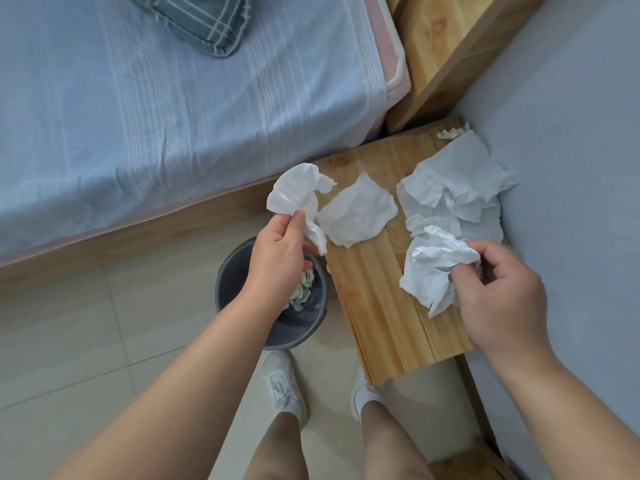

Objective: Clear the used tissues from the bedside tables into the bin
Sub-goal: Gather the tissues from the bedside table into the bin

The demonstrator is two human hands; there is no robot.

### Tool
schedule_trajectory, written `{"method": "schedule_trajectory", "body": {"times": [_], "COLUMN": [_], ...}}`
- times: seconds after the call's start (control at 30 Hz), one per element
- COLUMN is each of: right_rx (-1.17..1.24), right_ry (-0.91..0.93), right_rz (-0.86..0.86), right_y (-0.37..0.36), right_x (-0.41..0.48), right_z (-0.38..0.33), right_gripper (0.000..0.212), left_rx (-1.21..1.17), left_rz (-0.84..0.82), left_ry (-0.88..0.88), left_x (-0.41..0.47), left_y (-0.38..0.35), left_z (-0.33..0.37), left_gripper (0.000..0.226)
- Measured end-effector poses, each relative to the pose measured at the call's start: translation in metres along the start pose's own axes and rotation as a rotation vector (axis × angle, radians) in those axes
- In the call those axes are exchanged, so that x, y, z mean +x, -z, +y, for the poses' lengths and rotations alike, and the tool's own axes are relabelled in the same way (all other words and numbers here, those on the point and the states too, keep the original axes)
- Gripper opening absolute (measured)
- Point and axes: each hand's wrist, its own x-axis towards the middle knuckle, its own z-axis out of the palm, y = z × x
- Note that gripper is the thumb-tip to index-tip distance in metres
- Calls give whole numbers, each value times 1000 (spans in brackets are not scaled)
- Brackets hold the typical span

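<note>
Left hand (277,258), forearm extended over the grey bin (229,282), pinches a crumpled tissue (298,192) at the left edge of the bedside table (374,306). The tissue's long axis runs far-to-near, its tail pointing toward the bin. Right hand (498,292), fingers curled, grips a second crumpled tissue (433,271) on the table, its corner pointing nearward. A flattened tissue (356,209) lies between them, and a tissue pile (457,181) sits behind.

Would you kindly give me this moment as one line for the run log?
left grip: holds left tissue by bin | right grip: holds right tissue over table | table: loose tissues on top
</note>
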Motion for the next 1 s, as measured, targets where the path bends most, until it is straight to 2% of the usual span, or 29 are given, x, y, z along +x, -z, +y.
{"method": "schedule_trajectory", "body": {"times": [0.17,0.33,0.47,0.67,0.73,0.8,0.87,1.0], "right_rx": [69,-24,-94,-156,-108,-105,-108,-104], "right_ry": [1,-49,-216,-439,-539,-588,-565,-520], "right_rz": [-146,-329,-455,-574,-599,-616,-626,-671], "right_y": [-39,-107,-178,-247,-255,-253,-244,-211], "right_x": [-20,-39,-52,-68,-68,-68,-68,-72], "right_z": [-7,1,26,72,81,85,86,75], "right_gripper": [10,9,17,19,42,61,59,53], "left_rx": [-58,42,154,218,128,54,47,85], "left_rz": [182,316,281,177,161,163,159,149], "left_ry": [33,238,403,481,512,533,525,455], "left_x": [-23,-38,-37,-19,-17,-19,-22,-35], "left_y": [48,103,127,127,123,118,113,96], "left_z": [-26,-88,-145,-194,-199,-198,-194,-174], "left_gripper": [25,25,24,22,19,35,46,38]}}
